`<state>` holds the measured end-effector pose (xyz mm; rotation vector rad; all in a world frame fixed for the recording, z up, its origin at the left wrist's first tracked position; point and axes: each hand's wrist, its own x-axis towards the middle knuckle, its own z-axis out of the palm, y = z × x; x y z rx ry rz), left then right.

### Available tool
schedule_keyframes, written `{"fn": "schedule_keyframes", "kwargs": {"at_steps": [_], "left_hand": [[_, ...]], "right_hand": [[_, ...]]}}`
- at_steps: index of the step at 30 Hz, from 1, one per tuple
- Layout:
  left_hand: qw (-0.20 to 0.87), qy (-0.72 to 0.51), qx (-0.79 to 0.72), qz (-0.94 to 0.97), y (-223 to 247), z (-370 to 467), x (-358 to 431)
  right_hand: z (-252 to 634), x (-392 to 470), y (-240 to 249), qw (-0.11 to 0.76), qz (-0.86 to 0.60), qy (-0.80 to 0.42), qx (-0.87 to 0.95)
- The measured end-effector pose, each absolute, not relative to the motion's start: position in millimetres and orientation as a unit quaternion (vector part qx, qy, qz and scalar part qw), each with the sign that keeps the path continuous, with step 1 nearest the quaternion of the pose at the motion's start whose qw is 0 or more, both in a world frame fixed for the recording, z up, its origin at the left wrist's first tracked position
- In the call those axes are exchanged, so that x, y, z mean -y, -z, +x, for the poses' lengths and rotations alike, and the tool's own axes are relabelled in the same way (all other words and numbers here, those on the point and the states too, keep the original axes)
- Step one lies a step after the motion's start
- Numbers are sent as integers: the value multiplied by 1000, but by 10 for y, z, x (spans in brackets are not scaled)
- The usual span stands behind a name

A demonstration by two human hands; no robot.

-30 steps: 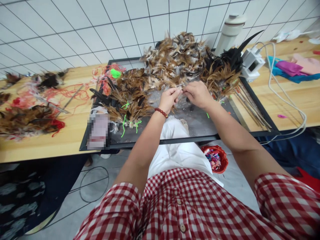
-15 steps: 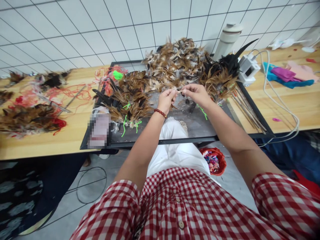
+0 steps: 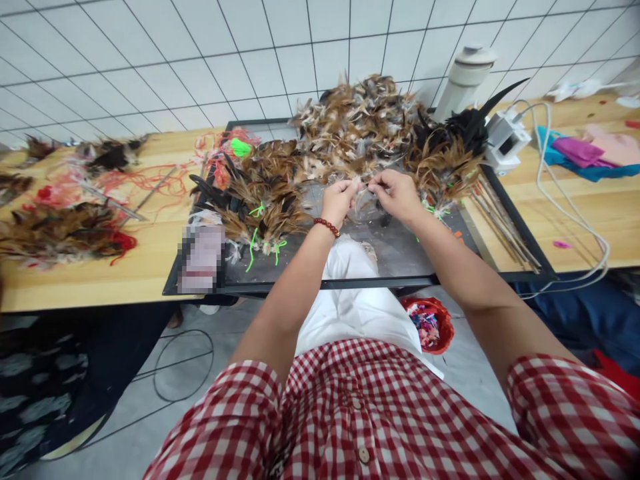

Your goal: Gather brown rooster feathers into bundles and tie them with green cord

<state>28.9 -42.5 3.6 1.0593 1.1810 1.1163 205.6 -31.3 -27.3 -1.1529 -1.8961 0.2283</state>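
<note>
My left hand, with a red bead bracelet at the wrist, is closed in a pinch over the dark tray. A small pale feather shows at its fingertips. Just to the right, my right hand is also pinched closed, its fingertips close to the feather; what it holds is too small to make out. Behind both hands rises a large heap of loose brown and cream feathers. On the left lie feather bundles tied with bright green string, and another brown-black bundle lies right.
A blurred-out phone-like rectangle lies on the tray's left corner. Thin sticks lie at the right. Beyond stand a pale bottle and a white charger block with a cable. A red bin of scraps sits below.
My fingers have shifted: the thin pale piece stretched between both hands earlier is no longer seen that way, and a fluffy pale tip shows at my left fingertips. The view has moved slightly.
</note>
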Motion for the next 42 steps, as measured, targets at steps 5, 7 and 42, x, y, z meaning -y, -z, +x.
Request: {"fn": "schedule_keyframes", "kwargs": {"at_steps": [5, 7, 42], "left_hand": [[554, -452, -497, 491, 24, 313, 420], [556, -450, -483, 505, 24, 319, 430], [627, -420, -473, 455, -107, 355, 538]], "right_hand": [[2047, 313, 298, 445, -475, -55, 757], [2033, 323, 289, 449, -476, -59, 753], [2049, 309, 256, 510, -458, -129, 716]]}}
